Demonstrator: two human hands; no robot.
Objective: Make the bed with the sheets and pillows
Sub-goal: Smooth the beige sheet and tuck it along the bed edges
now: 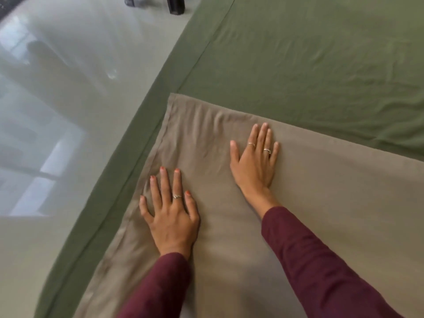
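A green sheet (298,56) covers the bed, its hemmed edge running along the left side. On top of it lies a taupe sheet (332,203), reaching from the bottom of the view up to a straight top edge, with wrinkles near its upper left corner. My left hand (171,214) lies flat on the taupe sheet close to its left edge, fingers spread. My right hand (254,161) lies flat farther up, fingers together, just below the top edge. Both hands hold nothing. No pillows are in view.
A glossy pale floor (57,111) lies to the left of the bed and reflects windows. Dark furniture legs (176,5) stand on the floor at the top, near the bed's far edge.
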